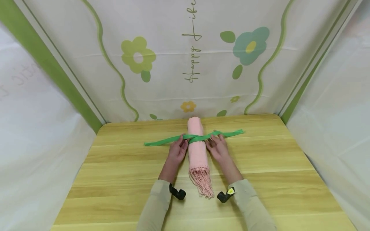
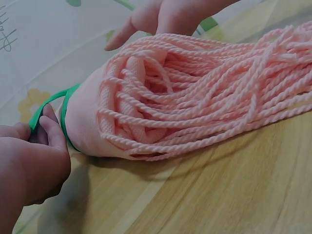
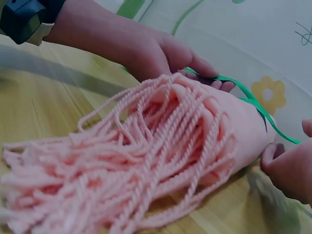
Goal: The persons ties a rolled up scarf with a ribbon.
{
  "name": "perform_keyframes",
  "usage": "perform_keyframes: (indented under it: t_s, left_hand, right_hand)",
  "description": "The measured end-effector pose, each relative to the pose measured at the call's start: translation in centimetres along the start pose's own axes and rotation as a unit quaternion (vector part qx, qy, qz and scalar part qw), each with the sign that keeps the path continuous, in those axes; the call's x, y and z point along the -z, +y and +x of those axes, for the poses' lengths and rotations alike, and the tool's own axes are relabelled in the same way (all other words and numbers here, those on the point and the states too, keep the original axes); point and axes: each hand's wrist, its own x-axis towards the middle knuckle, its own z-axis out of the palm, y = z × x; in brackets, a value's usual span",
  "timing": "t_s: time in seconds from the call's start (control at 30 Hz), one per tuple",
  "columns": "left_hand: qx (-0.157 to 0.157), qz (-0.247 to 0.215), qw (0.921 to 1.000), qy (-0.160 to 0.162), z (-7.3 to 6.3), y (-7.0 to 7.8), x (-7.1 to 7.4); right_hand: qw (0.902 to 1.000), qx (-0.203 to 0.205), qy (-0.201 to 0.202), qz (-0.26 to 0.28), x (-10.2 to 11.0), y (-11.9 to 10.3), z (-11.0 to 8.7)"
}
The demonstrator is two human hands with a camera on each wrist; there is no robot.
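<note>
A rolled pink scarf [image 1: 198,155] lies lengthwise on the table, its twisted fringe [image 1: 201,183] spread at the near end. Round its middle goes a green ribbon [image 1: 164,141], crossed over itself on top, with one end running out to each side. My left hand [image 1: 177,150] is at the scarf's left side and pinches the ribbon between thumb and fingers, as the left wrist view [image 2: 34,161] shows. On the other side my right hand [image 1: 218,149] holds the ribbon's right stretch near the crossing, thumb beside the roll; its fingertips are partly hidden.
The scarf and hands are on a wood-grain table [image 1: 121,179]. Behind it hangs a white cloth [image 1: 167,89] printed with flowers and lettering, and more white cloth [image 1: 332,106] closes in both sides. Black cameras [image 1: 177,193] are strapped on both wrists.
</note>
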Motion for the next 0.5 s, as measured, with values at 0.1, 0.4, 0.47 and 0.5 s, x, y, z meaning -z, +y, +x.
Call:
perform_keyframes:
  t_s: [0.1,0.4,0.47,0.5]
  left_hand:
    - [-0.003,0.012,0.9999,-0.001,-0.1,0.0,-0.1]
    - [-0.024,0.051,0.9980,0.028,-0.1,-0.2,-0.3]
    - [-0.030,0.051,0.9977,0.033,-0.1,-0.3,-0.5]
    - [-0.035,0.052,0.9975,0.034,-0.1,-0.3,-0.5]
  right_hand:
    - [0.9993,0.021,0.008,0.028,-0.4,0.6,0.1]
    - [0.9973,0.044,0.050,0.030,-1.1,1.4,0.3]
    - [0.9972,0.045,0.049,0.034,-1.2,1.4,0.3]
    - [0.9970,0.045,0.050,0.038,-1.3,1.4,0.3]
